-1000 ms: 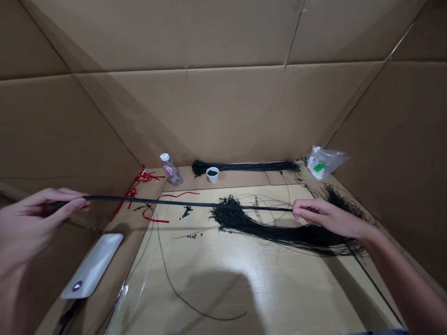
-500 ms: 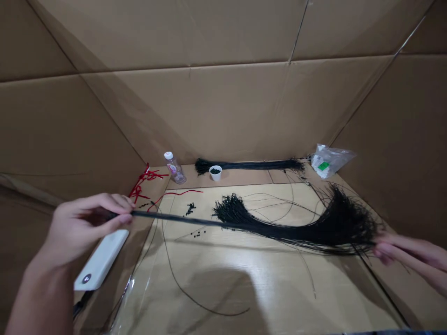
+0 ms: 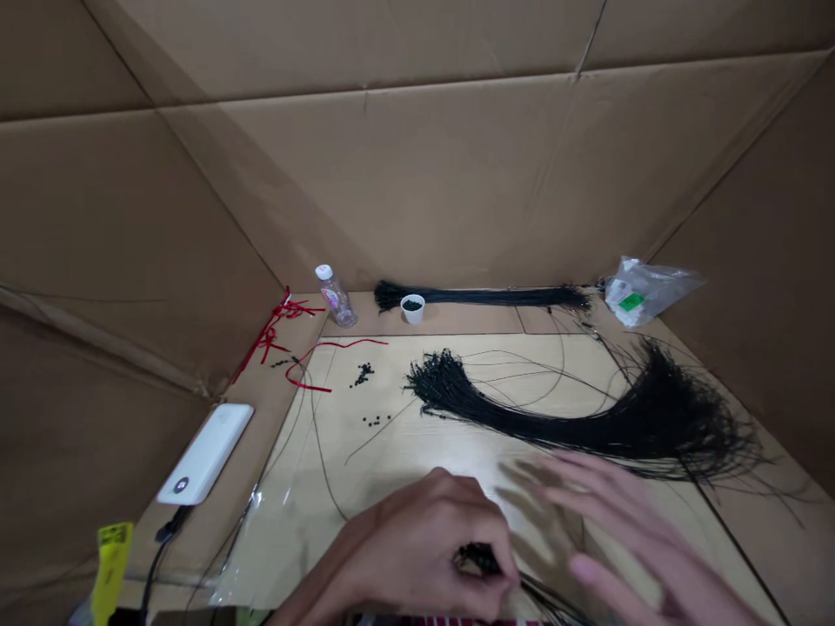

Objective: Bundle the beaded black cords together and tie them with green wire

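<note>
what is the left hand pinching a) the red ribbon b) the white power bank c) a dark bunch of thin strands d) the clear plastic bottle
C: the left hand has its fingers closed around a dark bunch of thin strands, whose ends trail out toward the lower right.

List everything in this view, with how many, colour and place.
plastic bottle: 1, clear, back left
paper cup: 1, white, back, holds beads
strand bundle: 1, black, along back edge
fanned strand bundle: 1, black, on board
plastic bag: 1, clear, back right
ribbon pieces: several, red, left side
loose beads: many, black, on board
power bank: 1, white, left ledge
tag: 1, yellow, lower left
cardboard walls: several, brown, all around
left hand: 1, front, holding black bunch
right hand: 1, open, front right
</note>
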Tool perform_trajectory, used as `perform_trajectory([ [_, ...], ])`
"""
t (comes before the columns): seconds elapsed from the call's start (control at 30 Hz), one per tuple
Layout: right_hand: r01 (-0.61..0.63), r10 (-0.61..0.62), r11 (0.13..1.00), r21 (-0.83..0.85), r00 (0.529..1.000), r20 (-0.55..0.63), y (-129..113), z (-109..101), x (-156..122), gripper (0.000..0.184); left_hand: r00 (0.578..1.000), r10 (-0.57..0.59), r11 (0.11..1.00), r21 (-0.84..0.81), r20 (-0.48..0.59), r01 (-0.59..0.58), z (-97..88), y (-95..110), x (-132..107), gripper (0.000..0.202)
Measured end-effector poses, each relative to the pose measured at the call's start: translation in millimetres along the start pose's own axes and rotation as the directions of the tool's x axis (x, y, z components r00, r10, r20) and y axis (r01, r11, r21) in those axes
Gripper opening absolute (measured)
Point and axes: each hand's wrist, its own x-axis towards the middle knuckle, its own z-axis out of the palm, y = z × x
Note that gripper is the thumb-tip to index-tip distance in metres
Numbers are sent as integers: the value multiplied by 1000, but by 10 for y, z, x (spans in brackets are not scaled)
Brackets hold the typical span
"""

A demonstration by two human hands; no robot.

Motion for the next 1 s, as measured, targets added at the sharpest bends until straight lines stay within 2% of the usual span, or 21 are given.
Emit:
perform_trajectory([
  [0.03,49,-50,998,26,996,77,-126,150,121,52,1000,-14,1000,20,-4,14,29,-35,31,15],
  [0.1,23,-48,989,144,983,176,-277,437,257,48,999,-42,998,46,-32,43,54,-110,34,16],
  [0.17,-81,16,954,289,975,223,-298,683,273,39,997,-40,998,54,-64,43,46,-188,-14,15],
  [0.27,-260,150,862,435,951,271,-227,935,222,48,993,-41,998,44,-112,46,-20,-298,-105,13],
  [0.33,-342,228,804,486,933,280,-211,1009,235,50,990,-61,998,14,-126,64,-103,-361,-138,11],
  [0.43,-392,278,764,513,917,287,-259,995,368,48,988,-120,990,-78,-92,113,-283,-463,-124,5],
  [0.5,-394,262,740,545,915,307,-291,938,490,51,984,-151,987,-75,-92,145,-419,-567,-81,10],
  [0.57,-408,262,682,607,911,319,-291,870,590,51,974,-152,981,98,-168,170,-544,-716,-22,17],
  [0.63,-426,307,601,676,904,297,-260,806,653,53,961,-122,918,341,-249,205,-640,-901,42,21],
  [0.7,-417,356,551,723,901,247,-206,750,684,55,967,-102,865,460,-234,203,-697,-1089,100,23],
  [0.83,-367,407,551,749,902,143,-81,667,712,50,985,-84,793,589,-149,157,-732,-1335,176,17],
  [1.0,-361,403,553,751,905,138,0,605,773,49,990,-68,731,668,-127,136,-773,-1360,182,15],
])
